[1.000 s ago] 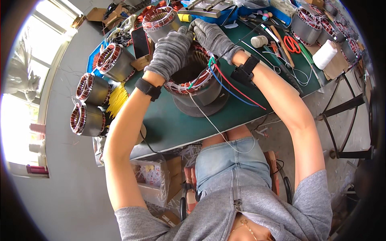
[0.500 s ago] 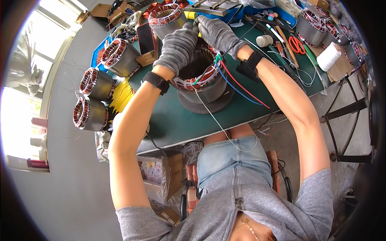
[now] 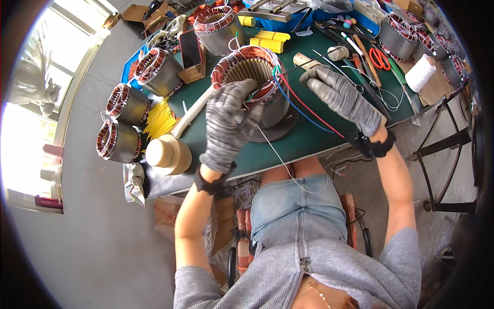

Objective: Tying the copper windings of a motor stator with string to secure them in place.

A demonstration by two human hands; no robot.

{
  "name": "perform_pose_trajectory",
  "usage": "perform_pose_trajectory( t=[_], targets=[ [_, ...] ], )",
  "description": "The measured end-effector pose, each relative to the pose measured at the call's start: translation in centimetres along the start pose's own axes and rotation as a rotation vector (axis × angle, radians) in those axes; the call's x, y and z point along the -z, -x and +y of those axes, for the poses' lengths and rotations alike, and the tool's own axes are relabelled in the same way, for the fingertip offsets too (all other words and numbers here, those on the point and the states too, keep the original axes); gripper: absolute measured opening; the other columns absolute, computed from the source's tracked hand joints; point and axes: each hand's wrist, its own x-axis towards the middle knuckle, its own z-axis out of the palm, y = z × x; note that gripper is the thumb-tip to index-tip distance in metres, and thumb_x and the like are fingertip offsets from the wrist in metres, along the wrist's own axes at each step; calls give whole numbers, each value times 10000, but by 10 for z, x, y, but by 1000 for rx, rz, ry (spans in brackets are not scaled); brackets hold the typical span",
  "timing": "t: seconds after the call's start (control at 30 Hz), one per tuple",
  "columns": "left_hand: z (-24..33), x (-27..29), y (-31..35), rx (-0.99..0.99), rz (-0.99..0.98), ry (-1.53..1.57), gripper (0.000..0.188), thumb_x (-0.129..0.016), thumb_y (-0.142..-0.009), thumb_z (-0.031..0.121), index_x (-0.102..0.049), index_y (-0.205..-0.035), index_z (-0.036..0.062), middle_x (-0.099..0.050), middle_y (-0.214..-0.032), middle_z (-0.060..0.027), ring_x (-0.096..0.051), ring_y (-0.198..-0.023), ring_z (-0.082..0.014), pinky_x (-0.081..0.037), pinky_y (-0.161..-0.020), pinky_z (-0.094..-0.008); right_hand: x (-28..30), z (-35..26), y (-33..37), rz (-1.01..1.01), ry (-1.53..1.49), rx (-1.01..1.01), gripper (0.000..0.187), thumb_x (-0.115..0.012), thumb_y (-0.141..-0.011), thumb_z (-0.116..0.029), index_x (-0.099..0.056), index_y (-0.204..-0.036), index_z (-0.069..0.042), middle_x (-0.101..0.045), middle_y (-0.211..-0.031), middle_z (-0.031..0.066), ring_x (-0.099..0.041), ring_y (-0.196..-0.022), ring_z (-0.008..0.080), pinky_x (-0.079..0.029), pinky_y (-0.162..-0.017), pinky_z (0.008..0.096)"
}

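A motor stator (image 3: 275,109) with copper windings round its rim stands on a dark round base on the bench. White cord laces the windings, and one cord tail hangs toward my lap. Red and blue leads (image 3: 307,116) trail off its right side. My left hand (image 3: 226,123), in a grey striped glove, curves over the near-left rim, fingers inside and thumb outside. Right of the stator, my gloved right hand (image 3: 342,95) has bent fingers beside a thin dark rod (image 3: 290,71) that reaches toward the rim. It seems to hold the rod, though its thumb is hidden.
A pale mallet (image 3: 170,154) lies left of my left hand. More stators (image 3: 157,72) stand at the left, the back and the far right. Near the right hand are a beige block (image 3: 305,61), orange scissors (image 3: 380,58) and a white thread spool (image 3: 421,73). Yellow strips (image 3: 158,119) lie left.
My hands were together at the stator's far rim. The left has come back to the near-left rim; the right has moved right and nearer. The thin rod has swung lower, and the stator's opening now shows.
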Motion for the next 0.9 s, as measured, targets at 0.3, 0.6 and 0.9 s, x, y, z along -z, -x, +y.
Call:
perform_pose_trajectory(
  t=[0.3, 0.6, 0.9],
  targets=[
    [5, -31, 1, 191, 173, -14, 96, -666, -736, 74, -578, -755, 42, -556, -693, -97, -549, -635, -260, -434, -614, -353, -54, -45, -13, 322, 357, -42, 311, -691, -693, -208, -570, -961, -109, -549, -958, 96, -520, -947, 284, -410, -840, 429],
    [-7, -28, -1, 163, 193, 143, 146, -585, -776, 10, -576, -921, 21, -579, -900, -153, -568, -788, -298, -458, -710, -333, -47, -27, -21, 344, 586, 227, 309, -606, -758, -153, -618, -1059, -225, -563, -1016, 50, -529, -972, 250, -427, -830, 416],
    [5, -23, -10, -190, 19, -474, 428, -691, -712, 212, -581, -1116, 123, -569, -966, -90, -541, -919, -288, -429, -830, -415, -29, -21, -24, 551, 798, 331, 332, -649, -719, -212, -594, -1038, -282, -511, -1023, -33, -482, -925, 216, -402, -788, 391]
  ],
)
